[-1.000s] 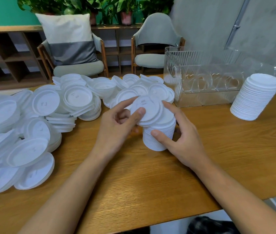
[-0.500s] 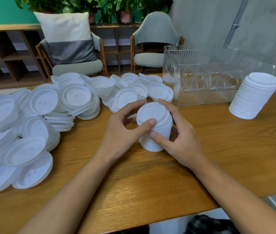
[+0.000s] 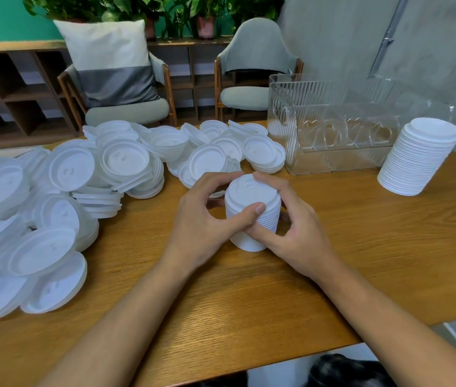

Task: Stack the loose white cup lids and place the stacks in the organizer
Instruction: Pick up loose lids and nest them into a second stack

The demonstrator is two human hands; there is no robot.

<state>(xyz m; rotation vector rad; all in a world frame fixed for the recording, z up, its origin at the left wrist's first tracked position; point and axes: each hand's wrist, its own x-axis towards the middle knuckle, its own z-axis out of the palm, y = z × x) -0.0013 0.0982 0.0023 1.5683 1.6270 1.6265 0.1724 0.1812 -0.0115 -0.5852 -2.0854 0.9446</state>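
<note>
Wooden table (image 3: 249, 303), lounge-type room behind: two chairs (image 3: 257, 79), a cushion (image 3: 109, 60) on one, potted plants (image 3: 165, 9) on a low shelf. Short stack (image 3: 252, 192) of white lids stands on the table at centre, both hands wrapped round it. Left hand (image 3: 201, 227): thumb across the near side just under the top lid, fingers curled over the far rim. Right hand (image 3: 299, 233): thumb lower on the near side, fingers round the far right. Loose lids (image 3: 81, 191) heaped across the left and back of the table. Clear ribbed organizer (image 3: 333, 152) back right, no lids visible in it. Tall stack (image 3: 416, 157) stands just beside it on the table, outside. Handling guess: thin moulded plastic, very light, slightly flexible, smooth enough to slip; nested lids hold together only loosely, so a stack can shear or fan out if tilted. Best hold is round the sides low down with a finger or palm capping the top, kept upright; don't squeeze hard or the rims will buckle. Writing: small embossed marks on some lid tops, not legible. No brand or label readable anywhere.
</note>
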